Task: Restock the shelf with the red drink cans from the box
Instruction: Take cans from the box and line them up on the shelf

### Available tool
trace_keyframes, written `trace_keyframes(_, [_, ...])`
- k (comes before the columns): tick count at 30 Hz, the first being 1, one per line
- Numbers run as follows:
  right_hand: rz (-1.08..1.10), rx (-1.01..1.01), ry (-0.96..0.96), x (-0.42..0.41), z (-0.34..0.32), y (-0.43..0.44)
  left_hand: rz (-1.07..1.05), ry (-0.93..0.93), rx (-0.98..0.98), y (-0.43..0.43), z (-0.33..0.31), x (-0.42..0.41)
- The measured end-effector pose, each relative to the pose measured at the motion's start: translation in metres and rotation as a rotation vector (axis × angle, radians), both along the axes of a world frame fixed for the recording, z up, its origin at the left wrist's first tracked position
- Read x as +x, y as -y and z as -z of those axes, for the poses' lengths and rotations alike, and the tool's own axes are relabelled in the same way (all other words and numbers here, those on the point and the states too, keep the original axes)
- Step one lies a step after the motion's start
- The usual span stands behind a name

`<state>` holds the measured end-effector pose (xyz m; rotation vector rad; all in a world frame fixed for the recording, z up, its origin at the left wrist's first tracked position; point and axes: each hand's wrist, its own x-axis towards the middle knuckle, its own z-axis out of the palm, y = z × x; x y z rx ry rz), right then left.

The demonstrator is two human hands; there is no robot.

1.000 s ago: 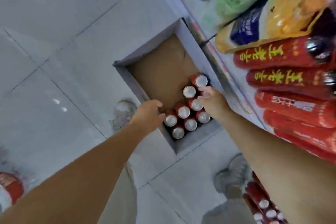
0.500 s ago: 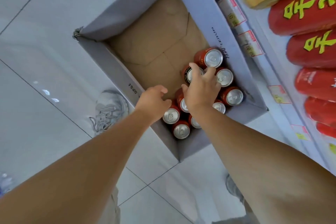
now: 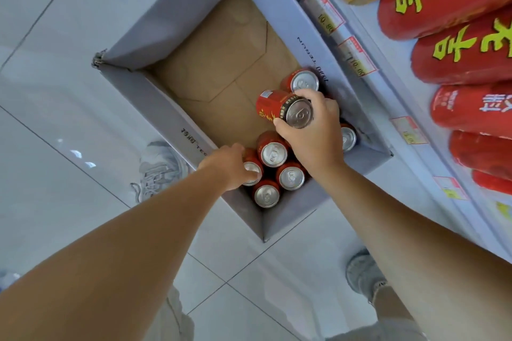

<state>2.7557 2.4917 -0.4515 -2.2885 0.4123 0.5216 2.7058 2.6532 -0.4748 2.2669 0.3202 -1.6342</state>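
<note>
- The right hand [image 3: 314,133] comes in from the lower right, forearm stretched over the near corner of the box [image 3: 177,22]. Its fingers and thumb wrap round the upper end of a tilted can [image 3: 277,108] (silver top toward the camera, base pointing at the bare cardboard floor).
- That can is held above the rest, inside the box's outline, near the wall that runs along the shelf [image 3: 357,44].
- The left hand [image 3: 225,167] crosses the box's left wall with the wrist bent down. Its fingers curl over the top of an edge can [image 3: 250,159] standing against that wall.
- Other cans [image 3: 291,176] stand upright, packed into the near corner; one more stands just beyond the right hand's fingers.
- Red packets [image 3: 457,58] lie on the shelf.
</note>
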Motion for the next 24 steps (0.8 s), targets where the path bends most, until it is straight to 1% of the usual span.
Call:
trace_keyframes(3, [0.082, 0.119, 0.008, -0.006, -0.025, 0.022, 0.103, -0.018, 0.056, 0.016, 0.011, -0.008])
trace_keyframes(5, [0.119, 0.133, -0.011, -0.01, -0.032, 0.033, 0.182, 0.008, 0.103, 0.025, 0.018, -0.015])
trace_keyframes(7, [0.152, 0.125, -0.02, -0.013, -0.036, 0.042, 0.228, 0.079, 0.16, 0.031, 0.02, -0.02])
trace_keyframes(10, [0.21, 0.141, -0.02, -0.017, -0.047, 0.048, 0.175, 0.158, 0.185, 0.031, 0.016, -0.02])
trace_keyframes(13, [0.256, 0.156, -0.015, -0.019, -0.07, 0.051, 0.016, 0.194, 0.147, 0.027, -0.006, -0.014])
trace_keyframes(18, [0.292, 0.189, 0.011, -0.013, -0.148, 0.05, -0.363, 0.252, 0.103, 0.001, -0.093, 0.008])
trace_keyframes(20, [0.286, 0.211, 0.04, -0.006, -0.191, 0.05, -0.414, 0.326, 0.068, -0.009, -0.142, 0.02])
trace_keyframes(24, [0.261, 0.257, 0.088, 0.008, -0.29, 0.051, -0.446, 0.549, -0.07, -0.019, -0.256, 0.046])
